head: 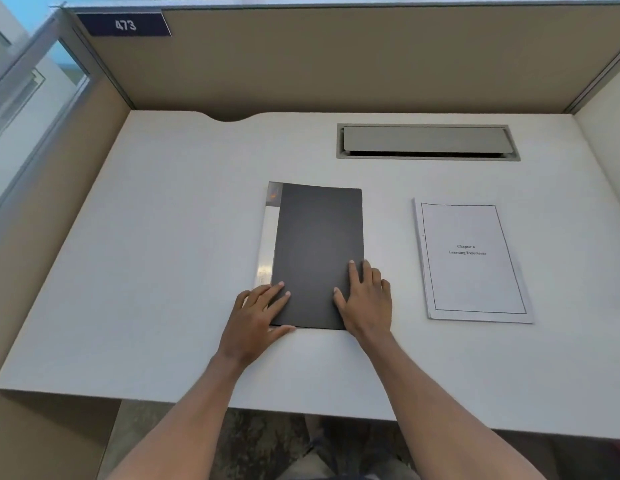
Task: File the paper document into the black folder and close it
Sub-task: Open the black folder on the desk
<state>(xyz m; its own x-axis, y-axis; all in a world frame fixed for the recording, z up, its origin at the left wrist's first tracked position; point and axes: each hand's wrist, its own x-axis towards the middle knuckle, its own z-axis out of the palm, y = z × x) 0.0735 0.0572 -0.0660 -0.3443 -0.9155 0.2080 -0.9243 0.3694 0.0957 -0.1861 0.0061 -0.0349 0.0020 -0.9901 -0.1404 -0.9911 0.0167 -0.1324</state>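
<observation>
The black folder [319, 244] lies shut and flat in the middle of the white desk [163, 271], with a clear spine strip along its left edge. My left hand [256, 313] rests on its near left corner, fingers spread, thumb at the bottom edge. My right hand [367, 299] lies flat on its near right edge, fingers apart. The paper document [473, 261], a white stapled sheaf with a bordered title page, lies on the desk to the right of the folder, apart from both hands.
A grey cable hatch [428, 142] is set into the desk behind the document. Beige cubicle walls [336, 64] close the back and sides. A number plate reading 473 [125, 25] hangs top left. The desk's front edge runs just above my forearms.
</observation>
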